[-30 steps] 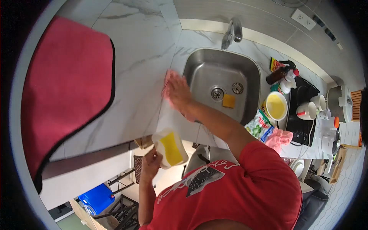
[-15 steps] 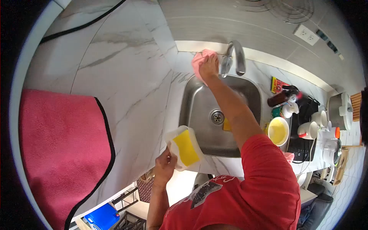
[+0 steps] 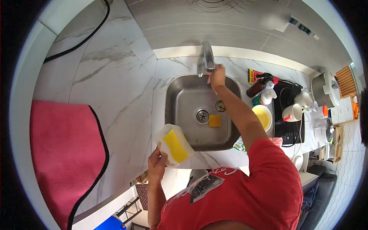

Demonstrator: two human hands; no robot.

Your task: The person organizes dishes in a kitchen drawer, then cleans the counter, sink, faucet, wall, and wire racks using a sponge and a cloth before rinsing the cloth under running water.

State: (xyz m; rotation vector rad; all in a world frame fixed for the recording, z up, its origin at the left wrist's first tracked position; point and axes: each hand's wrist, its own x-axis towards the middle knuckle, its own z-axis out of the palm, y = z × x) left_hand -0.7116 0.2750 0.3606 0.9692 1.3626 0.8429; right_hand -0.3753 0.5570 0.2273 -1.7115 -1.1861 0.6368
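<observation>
Near the sink's front left corner, my left hand [image 3: 157,163] grips a whitish plastic container [image 3: 188,147] by its edge. A flat yellow piece [image 3: 174,147], perhaps a sponge or cloth, shows in it. My right hand [image 3: 218,76] is closed on a pink cloth [image 3: 209,79], just right of the chrome faucet [image 3: 207,57] at the back of the sink. Most of the cloth is hidden by the hand. Below lies the steel sink [image 3: 172,99], with a yellow-orange square sponge [image 3: 214,120] and a metal strainer [image 3: 220,105] in it beside the drain [image 3: 202,115].
A pink towel with black edging [image 3: 69,149] covers the left counter. On the right stand a brown spray bottle [image 3: 255,89], a bowl with yellow inside [image 3: 263,117], a black cooktop [image 3: 283,132], a white mug [image 3: 293,112] and a large pot [image 3: 323,90].
My right hand has moved with the pink cloth from left of the faucet to its right. My left hand still holds the container. The view has shifted, and the sponge and strainer are now uncovered.
</observation>
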